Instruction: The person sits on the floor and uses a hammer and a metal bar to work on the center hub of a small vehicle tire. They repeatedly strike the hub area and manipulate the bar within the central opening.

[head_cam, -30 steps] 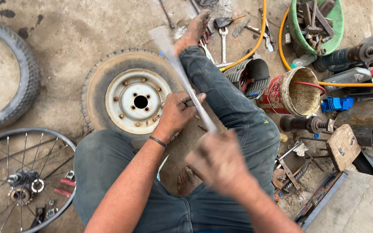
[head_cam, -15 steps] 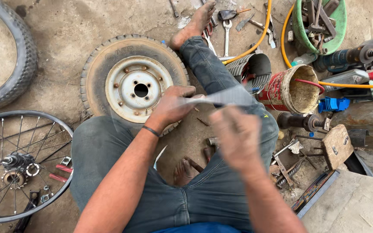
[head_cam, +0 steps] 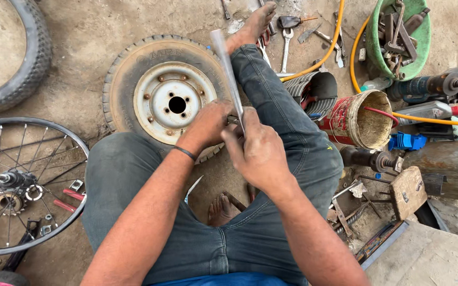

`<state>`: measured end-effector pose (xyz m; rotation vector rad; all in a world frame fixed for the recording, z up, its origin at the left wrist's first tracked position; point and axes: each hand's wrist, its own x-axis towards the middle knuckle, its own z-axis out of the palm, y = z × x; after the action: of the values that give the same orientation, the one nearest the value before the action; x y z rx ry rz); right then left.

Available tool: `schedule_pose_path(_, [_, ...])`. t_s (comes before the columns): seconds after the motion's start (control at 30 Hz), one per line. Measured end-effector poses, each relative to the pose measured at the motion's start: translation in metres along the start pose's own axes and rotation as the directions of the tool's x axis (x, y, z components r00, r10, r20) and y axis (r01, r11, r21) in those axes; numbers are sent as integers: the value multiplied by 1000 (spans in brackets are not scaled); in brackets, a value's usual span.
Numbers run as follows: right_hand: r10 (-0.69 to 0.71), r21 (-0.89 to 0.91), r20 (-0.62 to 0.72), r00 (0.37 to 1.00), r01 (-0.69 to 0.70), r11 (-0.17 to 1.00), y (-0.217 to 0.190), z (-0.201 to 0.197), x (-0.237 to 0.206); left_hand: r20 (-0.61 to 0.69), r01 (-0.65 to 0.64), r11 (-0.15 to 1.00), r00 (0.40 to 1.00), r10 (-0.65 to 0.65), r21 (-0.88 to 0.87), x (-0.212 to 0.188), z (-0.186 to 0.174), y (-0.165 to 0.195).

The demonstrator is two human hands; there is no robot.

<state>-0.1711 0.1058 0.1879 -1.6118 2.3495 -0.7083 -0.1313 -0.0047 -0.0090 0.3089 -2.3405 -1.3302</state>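
Observation:
I sit on the ground with both hands together over my lap. My right hand (head_cam: pixel 258 148) grips the lower end of a long flat grey metal bar (head_cam: pixel 226 63) that points up and away from me. My left hand (head_cam: pixel 208 124) is closed beside it, touching the bar's base; what it pinches is hidden. Just beyond my hands lies a small tyre on a white steel rim (head_cam: pixel 169 100), flat on the ground beside my outstretched leg.
A spoked bicycle wheel (head_cam: pixel 17 185) lies at left, a loose tyre (head_cam: pixel 27 58) at top left. To the right stand a red tin (head_cam: pixel 359 119), a green tub of tools (head_cam: pixel 398 37), a yellow hose (head_cam: pixel 340 32), spanners (head_cam: pixel 286 45) and a wooden block (head_cam: pixel 408 190).
The bar swung from nearly level across my lap to pointing upward. My right hand has come in next to my left hand and steadied.

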Motion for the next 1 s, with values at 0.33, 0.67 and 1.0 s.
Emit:
schedule_pose_path(0.33, [-17,16,43,999,16,1000,41,-19,-23,24,609,717,756,-654,338,-16,-16,-83])
schedule_pose_path(0.67, [21,32,-82,996,-18,999,47,-10,5,-34,515,734,828,-560,444,-24,25,-87])
schedule_pose_path(1.0, [-75,-134,-124,990,58,989,53,3,45,-14,374,707,889,-459,600,-28,43,-87])
